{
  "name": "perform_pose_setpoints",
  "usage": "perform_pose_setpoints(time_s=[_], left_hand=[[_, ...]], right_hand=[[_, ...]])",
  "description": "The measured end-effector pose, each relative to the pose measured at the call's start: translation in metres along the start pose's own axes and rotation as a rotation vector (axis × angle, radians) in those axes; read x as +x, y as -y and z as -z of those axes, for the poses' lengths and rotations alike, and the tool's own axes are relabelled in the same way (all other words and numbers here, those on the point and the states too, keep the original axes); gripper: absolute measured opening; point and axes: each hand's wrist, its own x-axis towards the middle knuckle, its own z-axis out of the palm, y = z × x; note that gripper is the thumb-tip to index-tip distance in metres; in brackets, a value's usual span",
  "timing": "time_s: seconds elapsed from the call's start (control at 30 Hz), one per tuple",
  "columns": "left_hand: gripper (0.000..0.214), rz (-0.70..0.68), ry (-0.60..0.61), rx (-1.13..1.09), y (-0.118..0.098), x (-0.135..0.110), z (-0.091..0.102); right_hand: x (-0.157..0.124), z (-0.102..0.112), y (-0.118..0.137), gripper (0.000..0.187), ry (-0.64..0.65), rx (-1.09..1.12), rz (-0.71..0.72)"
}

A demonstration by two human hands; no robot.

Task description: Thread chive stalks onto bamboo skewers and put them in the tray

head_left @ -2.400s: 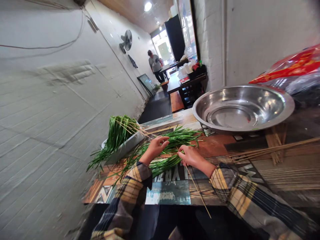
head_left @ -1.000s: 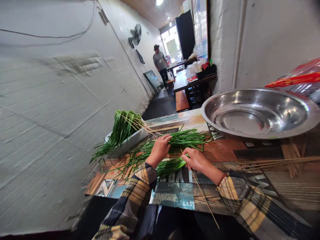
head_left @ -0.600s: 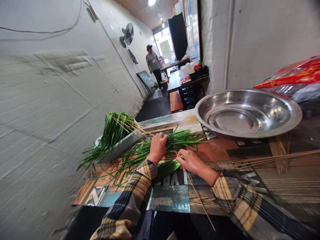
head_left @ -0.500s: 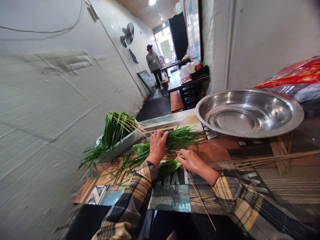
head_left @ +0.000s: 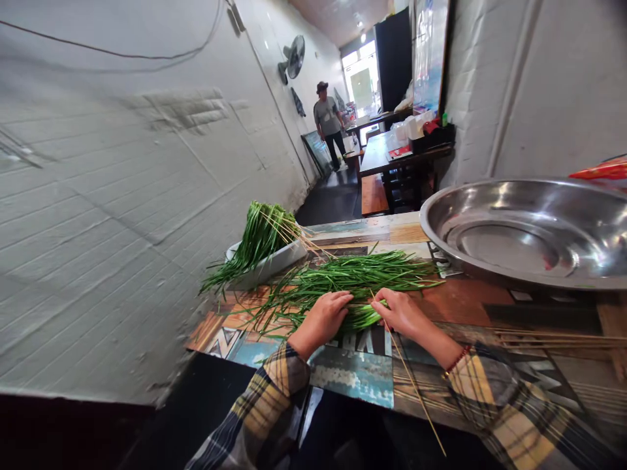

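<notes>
Pinching a thin, straight, pale wooden skewer (head_left: pixel 417 391) between thumb and fingers, the right hand (head_left: pixel 399 312) sits just right of the frame's centre. The skewer slants from there to the bottom of the frame, past the front edge of the patchwork wood-patterned worktop (head_left: pixel 350 378). The same fingertips meet the pale ends of a slim bunch of long green stalks (head_left: pixel 361 318), which lies between the two hands at the centre. The left hand (head_left: pixel 323 320) curves over the bunch's other side, fingers nearly together; whether it grips cannot be told. Just beyond both spreads a loose heap of long, thin green leaves (head_left: pixel 365 271). Left of centre, a white rectangular tray (head_left: pixel 281 261) bears a thick, drooping green bundle (head_left: pixel 257 235). A wide, round, shiny steel basin (head_left: pixel 509 245) fills the right side. At upper centre stands a person in a grey shirt (head_left: pixel 328 117).
</notes>
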Motion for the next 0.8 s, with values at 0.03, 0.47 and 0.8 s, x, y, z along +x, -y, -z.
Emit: perform_pose_setpoints(time_s=[0.03, 0.47, 0.8], left_hand=[[0.031, 0.013, -0.04, -0.016, 0.002, 0.0, 0.001], [0.039, 0.194, 0.086, 0.3, 0.034, 0.081, -0.004], [0.027, 0.261, -0.054, 0.481, 0.008, 0.072, 0.015]], right_hand=[[0.0, 0.0, 0.0, 0.015, 0.005, 0.006, -0.007], [0.003, -0.002, -0.004, 0.014, 0.003, 0.014, 0.004], [0.002, -0.001, -0.003, 0.014, -0.013, 0.019, 0.037]])
